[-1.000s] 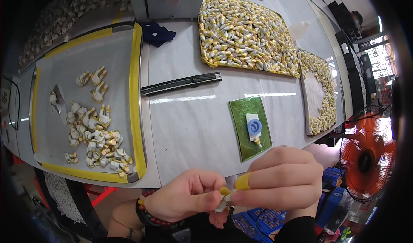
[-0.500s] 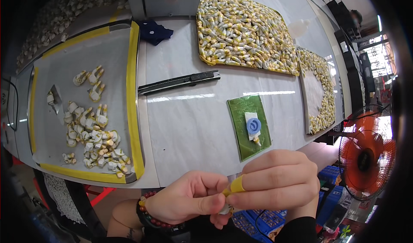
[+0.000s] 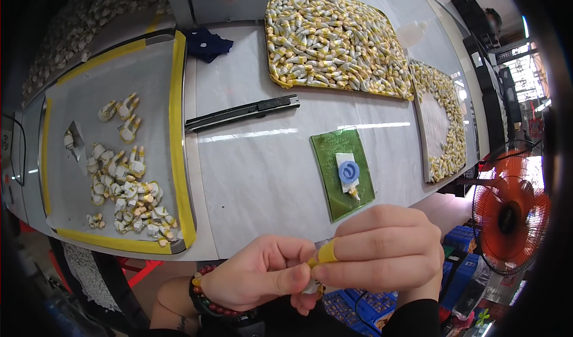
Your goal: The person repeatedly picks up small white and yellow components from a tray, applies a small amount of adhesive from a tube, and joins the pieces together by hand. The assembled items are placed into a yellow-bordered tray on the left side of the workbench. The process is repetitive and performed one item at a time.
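Close to my body, past the table's front edge, my left hand (image 3: 265, 272) and my right hand (image 3: 385, 250) meet fingertip to fingertip. Pinched between them is a small white-and-yellow piece (image 3: 311, 287), mostly covered by the fingers. A yellow band (image 3: 327, 251) wraps a finger of my right hand. Just beyond, a green slab (image 3: 326, 152) lies on the table. On it rests a white block (image 3: 345, 158) with a round blue part (image 3: 348, 171) on top, and a small yellow-tipped piece (image 3: 354, 192) sits at the block's near end.
At left, a yellow-taped tray (image 3: 185, 217) holds a loose heap of white-and-yellow pieces (image 3: 134, 199). A black utility knife (image 3: 242, 113) lies mid-table. Farther back are a full tray of pieces (image 3: 334, 44) and a partly filled one (image 3: 436, 122). An orange fan (image 3: 510, 211) stands at right.
The table and its things sit slightly farther left and up in the picture. Both hands keep almost the same pinch and place.
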{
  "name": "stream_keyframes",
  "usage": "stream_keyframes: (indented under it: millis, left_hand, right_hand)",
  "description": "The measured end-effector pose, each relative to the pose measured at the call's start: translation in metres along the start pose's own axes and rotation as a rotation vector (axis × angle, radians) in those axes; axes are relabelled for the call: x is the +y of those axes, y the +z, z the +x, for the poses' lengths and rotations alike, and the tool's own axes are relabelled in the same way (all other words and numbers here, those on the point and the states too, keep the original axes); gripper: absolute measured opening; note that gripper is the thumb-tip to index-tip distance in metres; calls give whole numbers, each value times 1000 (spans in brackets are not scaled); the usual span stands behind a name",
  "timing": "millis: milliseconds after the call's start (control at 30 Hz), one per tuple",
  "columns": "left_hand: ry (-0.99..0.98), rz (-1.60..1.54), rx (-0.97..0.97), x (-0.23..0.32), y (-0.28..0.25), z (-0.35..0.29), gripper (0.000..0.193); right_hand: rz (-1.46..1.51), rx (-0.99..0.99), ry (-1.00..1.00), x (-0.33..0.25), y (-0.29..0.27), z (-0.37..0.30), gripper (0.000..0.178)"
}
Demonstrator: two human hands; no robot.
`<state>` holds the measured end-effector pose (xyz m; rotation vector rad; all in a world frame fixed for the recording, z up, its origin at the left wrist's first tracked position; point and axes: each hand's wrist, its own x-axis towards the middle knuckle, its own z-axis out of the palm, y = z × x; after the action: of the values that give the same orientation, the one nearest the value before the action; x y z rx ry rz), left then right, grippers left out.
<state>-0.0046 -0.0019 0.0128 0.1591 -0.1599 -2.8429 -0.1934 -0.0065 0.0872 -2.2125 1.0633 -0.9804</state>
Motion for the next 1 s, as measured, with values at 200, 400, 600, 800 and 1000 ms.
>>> stream_keyframes:
  millis: [200, 400, 600, 800, 1000]
  left_hand:
    - [-14, 11, -22, 1, -1, 2, 35]
    - [15, -17, -30, 3, -3, 2, 37]
    - [28, -109, -71, 4, 3, 1, 36]
    - [0, -67, 112, 11, 8, -1, 50]
    - [82, 42, 190, 12, 11, -2, 48]
  right_hand:
    - [6, -11, -2, 1, -2, -2, 7]
    - [-335, 299, 54, 24, -32, -13, 29]
    - [-880, -57, 858, 85, -156, -92, 27]
    - [-615, 55, 941, 98, -140, -126, 21]
    - [-727, 194, 777, 98, -124, -132, 10]
